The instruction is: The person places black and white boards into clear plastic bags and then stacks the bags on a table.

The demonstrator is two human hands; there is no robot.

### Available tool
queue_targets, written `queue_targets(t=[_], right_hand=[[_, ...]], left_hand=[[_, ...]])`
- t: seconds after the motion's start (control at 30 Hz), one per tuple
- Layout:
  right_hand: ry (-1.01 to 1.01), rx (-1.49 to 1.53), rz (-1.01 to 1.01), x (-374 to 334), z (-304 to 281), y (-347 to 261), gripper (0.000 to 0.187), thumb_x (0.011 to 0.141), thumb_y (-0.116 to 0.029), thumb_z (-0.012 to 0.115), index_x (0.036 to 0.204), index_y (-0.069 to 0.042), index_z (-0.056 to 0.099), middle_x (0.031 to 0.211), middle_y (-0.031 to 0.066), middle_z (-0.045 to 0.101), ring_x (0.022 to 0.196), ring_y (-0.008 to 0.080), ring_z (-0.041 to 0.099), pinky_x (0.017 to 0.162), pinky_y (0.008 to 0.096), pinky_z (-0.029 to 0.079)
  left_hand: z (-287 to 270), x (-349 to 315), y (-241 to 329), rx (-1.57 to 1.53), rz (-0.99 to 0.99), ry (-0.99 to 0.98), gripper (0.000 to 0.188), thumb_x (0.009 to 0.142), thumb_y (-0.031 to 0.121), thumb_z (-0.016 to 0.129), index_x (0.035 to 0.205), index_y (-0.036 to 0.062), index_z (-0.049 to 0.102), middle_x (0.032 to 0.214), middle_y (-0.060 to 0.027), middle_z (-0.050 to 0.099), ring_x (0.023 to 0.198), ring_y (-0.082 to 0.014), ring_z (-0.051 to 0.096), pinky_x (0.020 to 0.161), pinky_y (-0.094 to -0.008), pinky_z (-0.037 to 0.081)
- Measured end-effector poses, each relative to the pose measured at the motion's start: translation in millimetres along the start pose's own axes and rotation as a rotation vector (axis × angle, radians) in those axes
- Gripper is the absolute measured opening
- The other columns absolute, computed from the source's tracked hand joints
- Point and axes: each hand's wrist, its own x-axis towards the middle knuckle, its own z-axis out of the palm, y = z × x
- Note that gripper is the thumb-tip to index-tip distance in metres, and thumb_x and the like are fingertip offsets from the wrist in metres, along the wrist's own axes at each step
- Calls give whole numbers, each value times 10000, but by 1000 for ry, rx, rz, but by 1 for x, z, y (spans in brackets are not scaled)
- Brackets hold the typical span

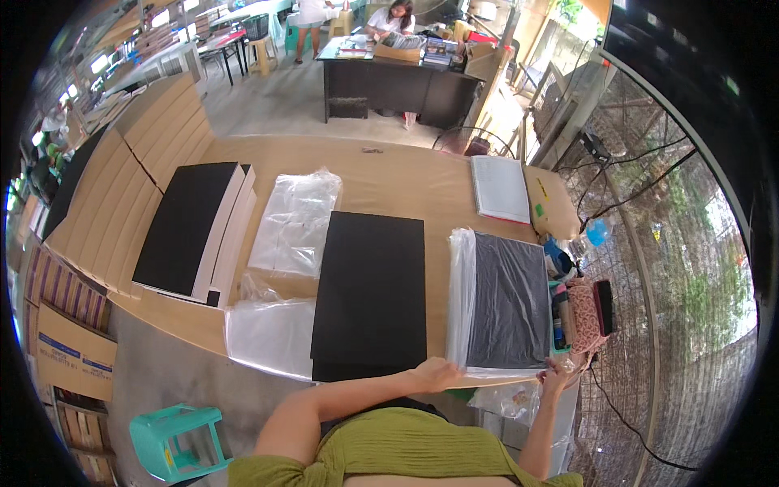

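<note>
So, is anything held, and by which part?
The right hand seems to pinch the wrapped black pack by its near right corner; for the left hand, I cannot tell.

Through my remote feed, I make out dark printed lettering and a blue printed band on a brown cardboard box [77, 369], left of the table [389, 178] and lower than its top.

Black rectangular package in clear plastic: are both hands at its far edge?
No, the package has the left hand and right hand at its near edge.
</note>
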Motion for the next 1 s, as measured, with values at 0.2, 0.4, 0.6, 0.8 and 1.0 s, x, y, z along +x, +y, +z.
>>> queue_targets(t=[0.2,0.4,0.6,0.8,1.0], right_hand=[[216,-255,-107,-7,-2,4,332,721,56,490,986,-3,679,1007,129,633,920,231,584,677,306,489],[179,-440,-475,-49,50,-57,207,825,-16,554,989,-41,677,1056,95,572,1001,218,559,750,311,499],[-249,13,-724,-86,184,-139,188,803,64,575,947,-18,663,1167,93,489,983,187,570,736,252,498],[-605,64,-910,-201,280,-229,246,731,85,646,898,-90,690,1083,101,530,814,127,560,659,218,484],[-1174,88,-1148,-298,351,-245,217,704,-7,713,903,-89,685,1049,113,565,944,256,571,762,344,498]], left_hand=[[-74,-83,3,-340,-119,535,251,847,237,596,1043,79,594,1029,-123,632,881,-315,625,697,-399,518],[-54,-274,-86,184,-1137,1301,318,808,73,620,1124,61,588,1119,-139,578,957,-301,554,821,-400,449],[-18,-384,-131,193,-1581,1393,189,750,39,644,925,95,689,1101,-93,528,1003,-299,505,876,-438,402],[-37,-394,-125,524,-1579,1217,130,591,50,742,674,104,658,1132,-72,492,942,-284,498,812,-421,420],[-95,-378,-68,474,-1411,1308,160,542,44,736,604,105,601,1097,-86,493,951,-287,470,831,-419,380]])
